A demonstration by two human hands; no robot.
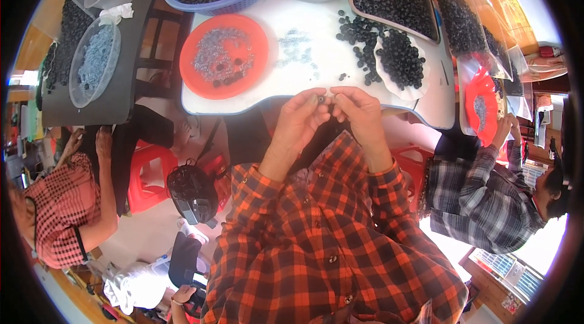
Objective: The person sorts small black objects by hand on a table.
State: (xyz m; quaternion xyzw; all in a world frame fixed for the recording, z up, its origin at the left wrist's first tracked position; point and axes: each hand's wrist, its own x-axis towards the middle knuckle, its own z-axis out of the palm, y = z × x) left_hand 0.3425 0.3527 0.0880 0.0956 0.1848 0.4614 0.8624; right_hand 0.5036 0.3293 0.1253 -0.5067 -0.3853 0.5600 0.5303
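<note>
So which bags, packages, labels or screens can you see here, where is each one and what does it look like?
Clear plastic bag: far right of the white table, long, filled with small black rings.
Second clear bag: right edge beside it, flatter, contents unclear.
Stack of flat packages: lower right on the floor, pale with coloured print, too small to tell more.
No labels or screens show.

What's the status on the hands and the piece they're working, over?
Left hand and right hand raised together, fingertips pinching a small dark ring. Held just before the white table edge. Nothing between the hands and the orange tray or loose dark rings.
</note>
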